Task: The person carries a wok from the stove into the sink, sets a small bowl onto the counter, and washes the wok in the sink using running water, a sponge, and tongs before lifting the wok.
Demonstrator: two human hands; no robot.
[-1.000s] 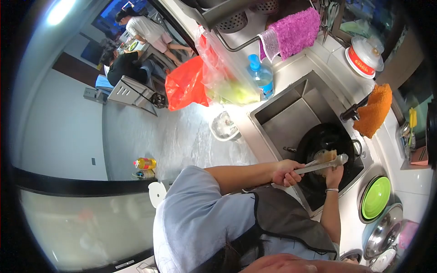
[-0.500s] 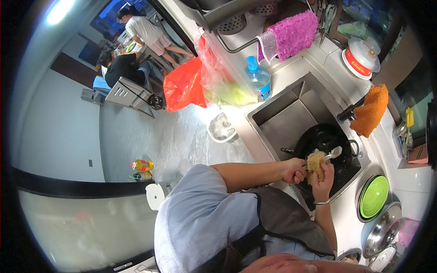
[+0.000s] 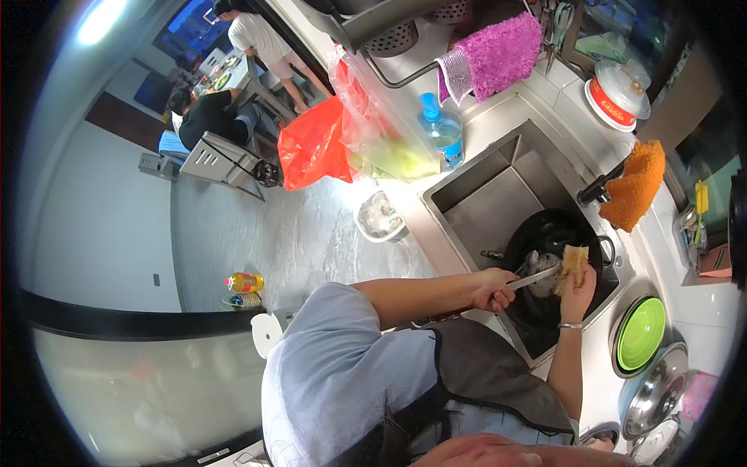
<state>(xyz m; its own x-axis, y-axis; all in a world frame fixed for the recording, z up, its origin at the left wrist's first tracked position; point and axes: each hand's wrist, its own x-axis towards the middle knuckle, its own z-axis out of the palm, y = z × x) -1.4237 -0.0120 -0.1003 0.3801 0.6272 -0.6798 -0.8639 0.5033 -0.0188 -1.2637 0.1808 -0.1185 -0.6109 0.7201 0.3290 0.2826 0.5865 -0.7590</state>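
Note:
In the head view, my left hand point(image 3: 494, 289) is closed around the handle of a pale spoon point(image 3: 537, 277). My right hand point(image 3: 577, 289), with a bracelet on the wrist, grips a yellowish sponge point(image 3: 576, 258) at the spoon's far end. The sponge and fingers hide the spoon's bowl. Both hands are over a black wok point(image 3: 523, 243) that rests in the steel sink point(image 3: 482, 198). White suds point(image 3: 542, 289) lie in the wok below the spoon.
A black faucet point(image 3: 593, 193) with an orange cloth point(image 3: 634, 187) reaches over the sink's right side. Green bowl point(image 3: 640, 335) and pot lid point(image 3: 655, 393) stand right of it. Soap bottle point(image 3: 441, 134) and bags point(image 3: 315, 148) sit beyond. Two people are at a far table.
My right hand and the sponge have moved right along the spoon, away from my left hand. More handle shows now, and the bowl is covered. A person in the background has shifted right.

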